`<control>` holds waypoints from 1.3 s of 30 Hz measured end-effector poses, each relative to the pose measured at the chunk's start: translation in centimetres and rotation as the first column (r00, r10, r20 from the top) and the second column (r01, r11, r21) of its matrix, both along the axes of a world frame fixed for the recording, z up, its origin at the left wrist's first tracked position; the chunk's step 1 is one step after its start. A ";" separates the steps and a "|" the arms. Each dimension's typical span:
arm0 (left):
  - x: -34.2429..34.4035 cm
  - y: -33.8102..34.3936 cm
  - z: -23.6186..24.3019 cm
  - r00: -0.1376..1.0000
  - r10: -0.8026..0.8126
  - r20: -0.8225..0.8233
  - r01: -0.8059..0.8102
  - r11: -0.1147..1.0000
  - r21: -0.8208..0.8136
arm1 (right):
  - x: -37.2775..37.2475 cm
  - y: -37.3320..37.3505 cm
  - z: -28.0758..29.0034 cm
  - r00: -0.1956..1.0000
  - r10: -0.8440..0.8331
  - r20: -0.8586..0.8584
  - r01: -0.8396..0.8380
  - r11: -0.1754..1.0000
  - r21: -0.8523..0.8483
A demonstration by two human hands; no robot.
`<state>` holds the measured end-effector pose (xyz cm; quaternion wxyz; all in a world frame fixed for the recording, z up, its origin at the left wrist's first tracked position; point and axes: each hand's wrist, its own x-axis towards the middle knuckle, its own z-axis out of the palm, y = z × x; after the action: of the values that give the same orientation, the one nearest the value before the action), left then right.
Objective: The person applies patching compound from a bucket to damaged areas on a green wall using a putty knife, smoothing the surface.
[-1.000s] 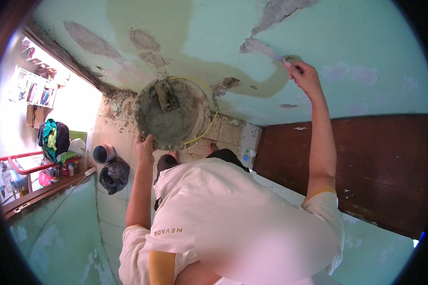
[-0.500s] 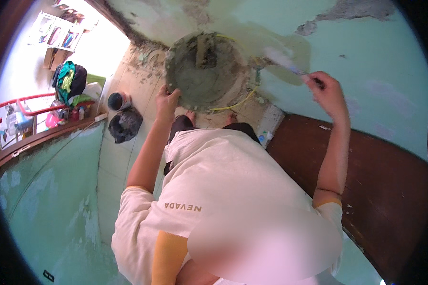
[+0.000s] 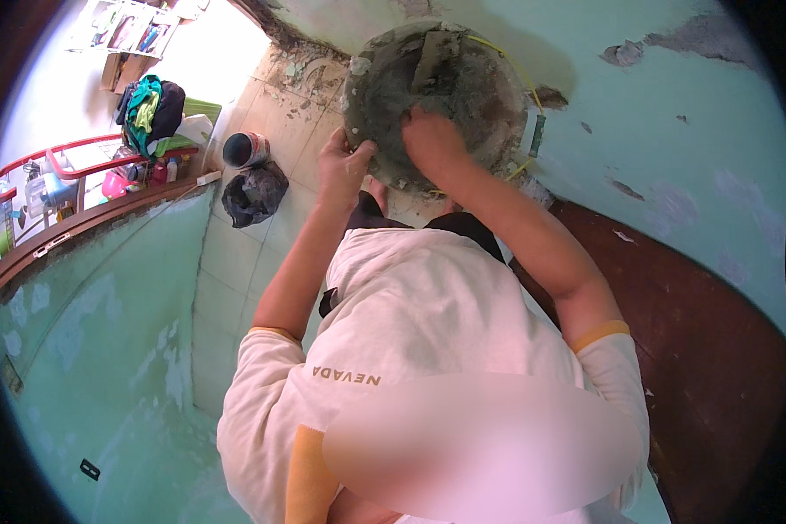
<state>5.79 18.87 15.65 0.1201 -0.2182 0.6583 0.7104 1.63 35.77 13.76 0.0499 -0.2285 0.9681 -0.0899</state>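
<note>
Head view: The right hand (image 3: pixel 433 140) is now inside the bucket (image 3: pixel 355 98). One second earlier it was up at the wall (image 3: pixel 637 118), holding a spreading knife with its blade at a bare patch. Half a second earlier it had moved lower, the blade clear of that patch. Its fingers are now curled inward; the knife is not visible, and whether it remains in the grasp cannot be told. The left hand (image 3: pixel 344 166) grasps the bucket's near-left rim, thumb over the edge, as in both earlier frames. The bucket and floor items appear higher and farther right, the whole view having shifted.

The bucket is in front of the person, beside the wall and beyond the feet; what supports it is hidden. Its round mouth faces up toward the camera and shows no long axis. Grey mortar (image 3: pixel 382 105) coats the inside. A flat piece (image 3: pixel 437 59) lies at the far side, its long axis running away from the person, the far end leaning slightly right. The yellow handle (image 3: pixel 517 73) bows out to the right, its green grip (image 3: pixel 538 136) lengthwise nearly in line with the person's forward direction.
</note>
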 end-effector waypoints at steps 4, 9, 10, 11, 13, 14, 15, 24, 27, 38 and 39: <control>0.1 0.1 -0.5 0.998 0.023 0.056 -0.021 0.999 -0.035 | 0.1 1.4 0.1 0.992 0.017 0.122 -0.012 0.999 -0.036; -0.2 -0.5 -1.5 1.000 0.000 -0.020 0.000 1.000 -0.011 | -3.2 1.0 0.5 1.000 -0.027 -0.008 0.027 1.000 -0.001; -0.2 -0.4 -1.5 0.998 0.008 -0.058 -0.008 1.000 0.002 | -3.0 0.6 0.1 0.999 0.032 -0.032 -0.032 0.999 0.002; -0.2 -0.3 -1.4 0.995 0.016 -0.097 -0.014 1.000 0.014 | -2.9 0.3 -0.2 0.994 0.091 -0.056 -0.090 0.996 0.006; -0.3 0.1 0.0 0.998 0.053 -0.035 -0.053 0.999 0.013 | -1.5 0.2 -0.4 0.992 0.123 -0.014 -0.124 0.992 -0.035; -0.4 0.3 0.6 0.997 0.071 -0.004 -0.071 0.997 0.012 | -0.8 0.2 -0.5 0.990 0.139 0.006 -0.139 0.989 -0.054; -0.3 0.1 0.1 0.998 0.058 -0.001 -0.058 0.998 0.008 | -0.4 0.5 -0.6 0.983 0.181 0.037 -0.179 0.983 -0.051; 0.2 -0.5 -1.6 0.996 0.023 0.083 -0.023 1.000 0.000 | -2.6 4.1 -2.5 0.869 0.138 0.474 -0.029 0.973 -0.230; 0.3 -0.4 -1.7 0.998 0.009 0.056 -0.009 1.000 -0.012 | -3.9 5.3 -2.5 0.778 0.189 0.599 0.060 0.927 -0.370; -0.2 -0.2 0.0 0.999 -0.030 -0.011 0.029 0.999 -0.039 | -6.2 8.3 0.6 0.527 0.174 0.832 0.311 0.871 -0.379; -0.2 -0.4 -0.1 0.999 -0.030 -0.014 0.029 0.999 -0.041 | -6.2 8.6 0.7 0.523 0.165 0.836 0.323 0.870 -0.374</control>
<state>5.58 18.48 15.51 0.1212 -0.2056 0.6765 0.6967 -4.55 44.36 14.42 0.4507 -0.1140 0.7731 -0.4315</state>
